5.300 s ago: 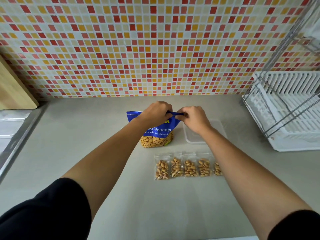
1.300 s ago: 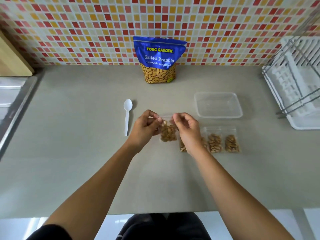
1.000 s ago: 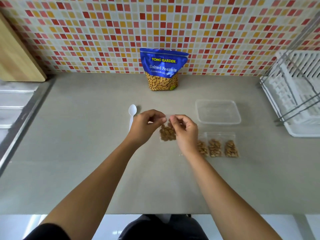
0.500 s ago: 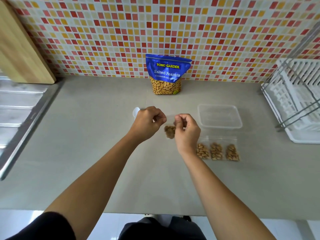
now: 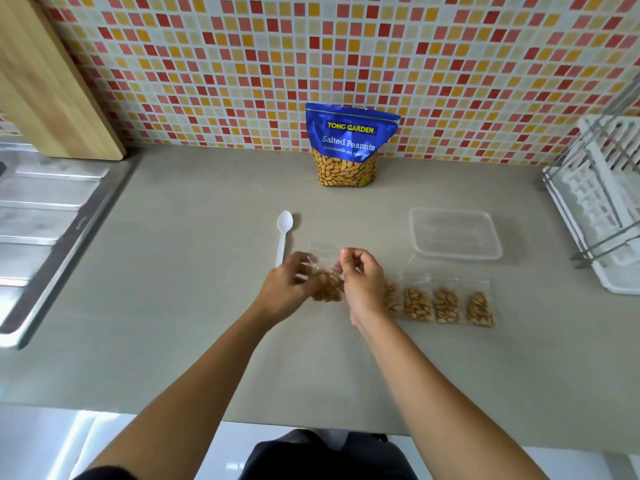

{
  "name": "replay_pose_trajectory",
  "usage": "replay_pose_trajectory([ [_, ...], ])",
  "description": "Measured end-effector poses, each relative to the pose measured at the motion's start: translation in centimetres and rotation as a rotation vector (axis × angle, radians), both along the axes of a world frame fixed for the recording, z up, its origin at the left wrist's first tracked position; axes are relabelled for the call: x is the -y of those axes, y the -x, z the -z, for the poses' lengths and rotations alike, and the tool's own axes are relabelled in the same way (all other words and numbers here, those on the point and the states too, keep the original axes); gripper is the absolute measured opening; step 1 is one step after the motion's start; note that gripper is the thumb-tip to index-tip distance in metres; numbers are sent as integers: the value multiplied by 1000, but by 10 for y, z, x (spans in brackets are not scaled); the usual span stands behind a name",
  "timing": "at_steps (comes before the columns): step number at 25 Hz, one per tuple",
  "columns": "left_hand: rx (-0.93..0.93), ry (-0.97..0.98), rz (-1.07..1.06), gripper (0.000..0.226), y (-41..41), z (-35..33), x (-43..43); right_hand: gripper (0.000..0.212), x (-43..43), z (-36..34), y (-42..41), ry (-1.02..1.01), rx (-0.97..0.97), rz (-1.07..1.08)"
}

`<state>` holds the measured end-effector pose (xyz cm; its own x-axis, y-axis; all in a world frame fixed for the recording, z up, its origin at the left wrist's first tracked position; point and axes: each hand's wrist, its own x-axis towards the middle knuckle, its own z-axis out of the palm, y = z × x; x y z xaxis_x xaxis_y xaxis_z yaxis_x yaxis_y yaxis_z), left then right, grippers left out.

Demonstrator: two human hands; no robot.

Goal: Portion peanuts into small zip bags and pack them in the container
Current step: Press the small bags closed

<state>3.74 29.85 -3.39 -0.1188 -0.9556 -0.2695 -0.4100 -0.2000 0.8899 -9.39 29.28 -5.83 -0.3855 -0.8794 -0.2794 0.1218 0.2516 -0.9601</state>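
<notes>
The left hand [image 5: 287, 289] is motion-blurred, so its fingers are hard to resolve, but its grip appears closed on the left edge of the bag [image 5: 328, 291]. The right hand [image 5: 363, 282] pinches the bag's top right corner and hides part of the nearest of four filled bags [image 5: 446, 304], which lie in a row on the counter [image 5: 194, 271]. The bag hangs between both grips, near the spoon [image 5: 284, 233]. The container [image 5: 457, 254] sits behind the row.
</notes>
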Motion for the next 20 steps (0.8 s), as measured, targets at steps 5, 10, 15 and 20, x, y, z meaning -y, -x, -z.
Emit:
replay_pose_trajectory([
  [5,8,-78,-219,34,-8,33,-15,11,1,27,-7,-52,-365,-181],
  [10,306,-56,-174,37,-7,54,-12,16,15,46,-8,-110,-851,-356],
  [15,565,20,-89,40,-5,54,-10,24,19,47,-2,-79,-904,-465],
  [20,514,160,-97,39,24,36,10,19,18,26,44,66,-1010,-391],
])
